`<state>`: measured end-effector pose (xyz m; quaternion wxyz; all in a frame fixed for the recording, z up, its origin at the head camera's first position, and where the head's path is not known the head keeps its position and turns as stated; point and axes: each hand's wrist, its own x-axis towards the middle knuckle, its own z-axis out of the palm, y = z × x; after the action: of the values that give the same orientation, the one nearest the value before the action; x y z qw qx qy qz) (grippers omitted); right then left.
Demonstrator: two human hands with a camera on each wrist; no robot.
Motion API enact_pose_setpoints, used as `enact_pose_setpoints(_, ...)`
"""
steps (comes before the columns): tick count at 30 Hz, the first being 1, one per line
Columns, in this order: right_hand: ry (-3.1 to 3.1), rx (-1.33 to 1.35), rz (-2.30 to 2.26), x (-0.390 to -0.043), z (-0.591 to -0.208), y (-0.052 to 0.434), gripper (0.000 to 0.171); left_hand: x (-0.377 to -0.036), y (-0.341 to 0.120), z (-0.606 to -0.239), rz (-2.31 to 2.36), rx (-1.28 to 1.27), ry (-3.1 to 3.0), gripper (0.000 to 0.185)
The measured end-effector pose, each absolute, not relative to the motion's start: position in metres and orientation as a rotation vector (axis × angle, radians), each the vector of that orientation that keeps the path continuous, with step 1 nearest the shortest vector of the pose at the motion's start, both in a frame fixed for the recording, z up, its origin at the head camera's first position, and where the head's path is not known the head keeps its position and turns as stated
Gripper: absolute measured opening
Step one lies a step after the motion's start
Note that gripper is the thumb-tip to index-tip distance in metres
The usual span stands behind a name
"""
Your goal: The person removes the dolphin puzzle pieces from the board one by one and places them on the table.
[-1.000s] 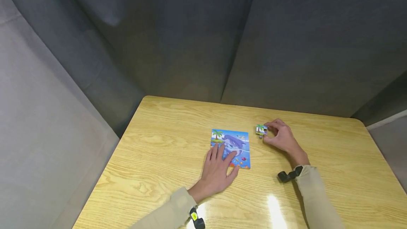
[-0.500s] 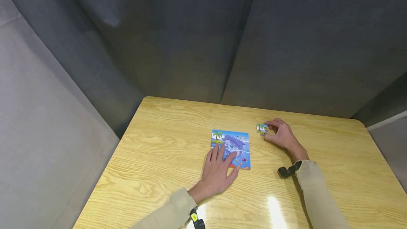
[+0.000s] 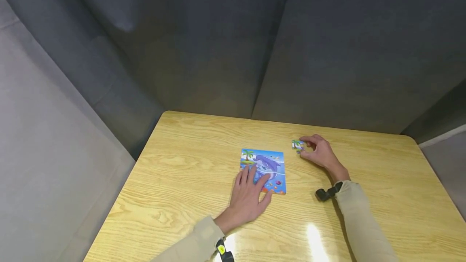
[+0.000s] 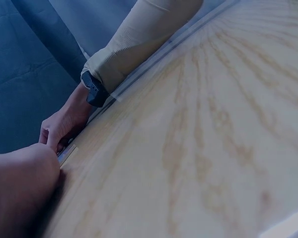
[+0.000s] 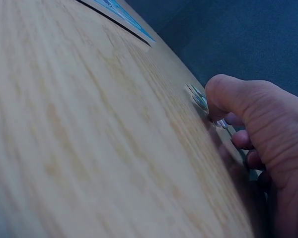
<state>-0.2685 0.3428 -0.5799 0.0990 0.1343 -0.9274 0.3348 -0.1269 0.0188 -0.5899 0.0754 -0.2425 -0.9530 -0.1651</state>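
Observation:
A square jigsaw puzzle (image 3: 274,167) with a dolphin and palm tree picture lies flat on the table. My left hand (image 3: 246,197) rests with extended fingers over its lower left part, covering some of the picture. To the right of the puzzle and slightly farther back, my right hand (image 3: 322,153) pinches a small puzzle piece (image 3: 297,145) with a palm tree on it, between thumb and fingers. In the right wrist view the piece (image 5: 196,96) shows beyond the thumb, low over the wood; whether it touches the table I cannot tell.
The wooden table (image 3: 174,181) has its far edge a short way behind the right hand. Dark grey curtains (image 3: 218,51) hang behind it, and a pale grey panel (image 3: 47,132) stands at the left. Each wrist wears a small black camera (image 3: 327,192).
My right hand has shifted slightly toward the far edge, with the puzzle piece still pinched. My left hand and the puzzle have stayed put.

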Motion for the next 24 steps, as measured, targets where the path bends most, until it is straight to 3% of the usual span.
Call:
enact_pose_setpoints(7,-2.741,0.378,1.034,-0.2689,-0.5797,0.341,0.03,-0.1274,0.0163,-0.5896,-0.513,-0.744,-2.827,0.051)
enact_pose_setpoints(24,-2.726,0.366,1.05,-0.2647,-0.581,0.3384,0.031,-0.1258,0.0159,-0.5889,-0.472,-0.737,-2.851,0.052)
